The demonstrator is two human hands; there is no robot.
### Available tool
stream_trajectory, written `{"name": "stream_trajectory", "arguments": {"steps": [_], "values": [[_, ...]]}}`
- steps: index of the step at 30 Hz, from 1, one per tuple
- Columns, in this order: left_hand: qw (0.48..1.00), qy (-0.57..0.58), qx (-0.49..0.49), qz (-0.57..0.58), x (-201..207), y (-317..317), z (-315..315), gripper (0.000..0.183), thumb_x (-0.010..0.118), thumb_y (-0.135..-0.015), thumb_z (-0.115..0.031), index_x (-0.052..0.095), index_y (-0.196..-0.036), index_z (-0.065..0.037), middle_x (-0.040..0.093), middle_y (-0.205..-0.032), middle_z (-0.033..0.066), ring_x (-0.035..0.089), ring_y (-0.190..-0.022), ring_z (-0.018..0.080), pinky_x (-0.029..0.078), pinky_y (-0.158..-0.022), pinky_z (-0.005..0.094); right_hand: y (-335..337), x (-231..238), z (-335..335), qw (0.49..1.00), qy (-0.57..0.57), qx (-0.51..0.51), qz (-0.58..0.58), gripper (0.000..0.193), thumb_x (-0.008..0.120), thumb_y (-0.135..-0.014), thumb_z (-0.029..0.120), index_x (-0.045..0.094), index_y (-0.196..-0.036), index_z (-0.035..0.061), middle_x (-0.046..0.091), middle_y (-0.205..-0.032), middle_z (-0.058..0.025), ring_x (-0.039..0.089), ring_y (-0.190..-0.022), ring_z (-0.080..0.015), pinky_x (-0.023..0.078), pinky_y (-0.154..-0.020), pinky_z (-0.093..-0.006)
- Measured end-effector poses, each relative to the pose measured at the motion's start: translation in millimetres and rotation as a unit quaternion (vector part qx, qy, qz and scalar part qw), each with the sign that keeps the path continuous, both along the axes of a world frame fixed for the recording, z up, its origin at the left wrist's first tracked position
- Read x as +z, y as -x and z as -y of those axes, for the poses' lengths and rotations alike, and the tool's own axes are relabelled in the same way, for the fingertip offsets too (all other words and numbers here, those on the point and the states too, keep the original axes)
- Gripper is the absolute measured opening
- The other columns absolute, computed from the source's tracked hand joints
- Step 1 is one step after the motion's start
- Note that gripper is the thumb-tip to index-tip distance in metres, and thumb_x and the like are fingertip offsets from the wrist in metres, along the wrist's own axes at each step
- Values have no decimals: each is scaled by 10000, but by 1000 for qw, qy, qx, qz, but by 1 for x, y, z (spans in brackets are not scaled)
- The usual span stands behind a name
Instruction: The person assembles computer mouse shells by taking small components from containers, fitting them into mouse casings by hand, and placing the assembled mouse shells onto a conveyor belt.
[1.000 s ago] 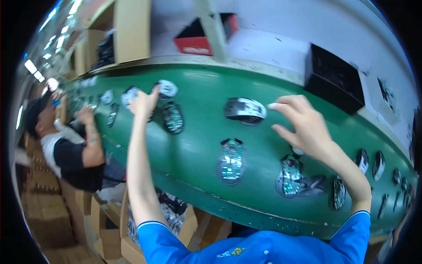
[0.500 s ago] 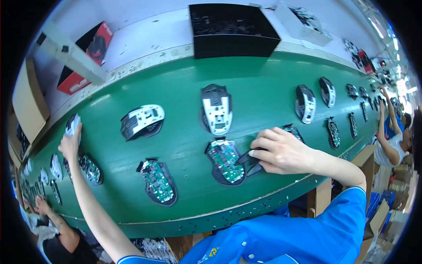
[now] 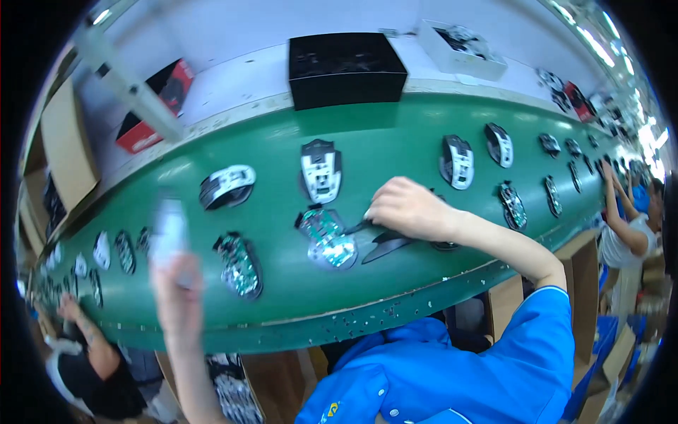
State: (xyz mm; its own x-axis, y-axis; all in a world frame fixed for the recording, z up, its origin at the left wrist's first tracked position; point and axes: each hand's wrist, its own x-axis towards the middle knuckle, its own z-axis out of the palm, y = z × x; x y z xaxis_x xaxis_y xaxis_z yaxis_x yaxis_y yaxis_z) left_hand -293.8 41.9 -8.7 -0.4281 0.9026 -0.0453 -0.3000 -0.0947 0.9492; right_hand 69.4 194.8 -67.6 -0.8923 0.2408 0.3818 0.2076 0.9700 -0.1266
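My left hand (image 3: 178, 283), smeared by motion, grips a white-and-grey computer mouse shell (image 3: 170, 225) above the green work surface. My right hand (image 3: 411, 210) is closed with its fingertips pinched on a thin black curved piece (image 3: 385, 247), whose exact kind I cannot make out. Beside that piece, to its left, lies a mouse base with a green circuit board (image 3: 327, 237). Another mouse base with a board (image 3: 241, 265) rests between my hands. Beyond them are a white-and-black mouse shell (image 3: 321, 172) and a second such shell (image 3: 227, 186), turned sideways.
A black box (image 3: 346, 90), a white box (image 3: 459, 62) and a red-and-black box (image 3: 140, 136) stand on the ledge behind the green surface (image 3: 385, 145). More mouse shells (image 3: 459, 162) and boards (image 3: 513, 206) lie to the right. Co-workers' arms reach in at both far ends.
My left hand has come right and nearer with the mouse shell lifted. My right hand has shifted slightly left and farther away, still holding the black piece. The whole view has shifted.
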Motion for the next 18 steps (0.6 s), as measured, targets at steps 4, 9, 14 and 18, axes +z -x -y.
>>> {"name": "stream_trajectory", "arguments": {"steps": [4, 9, 14, 18], "values": [[983, 163, -82, 26, 12, -84, 34, 629, 737, -732, -138, 394, -1254, -66, 500, -937, 4, 433, -624, 18, 279, -401, 151, 1, 74, 29, 877, 452, -94, -136, 193, 565, -882, 55, 609, -1058, -12, 581, -904, -99, 590, -747, -148, 488, -650, -262], [949, 155, -250, 111, 23, -117, 41, 886, 784, -652, -108, 265, -1368, -53, 480, -1089, 40, 467, -722, 56, 355, -489, 170, 7, 112, 69, 770, 620, -37, -145, 218, 662, -824, 62, 647, -1030, -5, 633, -899, -71, 597, -712, -93, 532, -547, -229], [945, 61, -311, 83, 24, -139, 48, 1186, 842, -523, -34, 93, -1442, -54, 265, -1432, 105, 263, -1345, 227, 214, -1106, 382, 10, 115, 86, 782, 614, 9, -112, 146, 701, -798, 78, 682, -921, 2, 650, -849, -63, 605, -701, -99, 502, -564, -222], [946, 23, -319, 45, 26, -139, 52, 1142, 805, -624, -44, 9, -1444, -59, 253, -1409, 145, 274, -1322, 237, 269, -1078, 381, 13, 115, 92, 893, 425, 52, -141, 179, 740, -746, 73, 710, -922, 56, 598, -844, -56, 585, -784, -130, 474, -616, -232]]}}
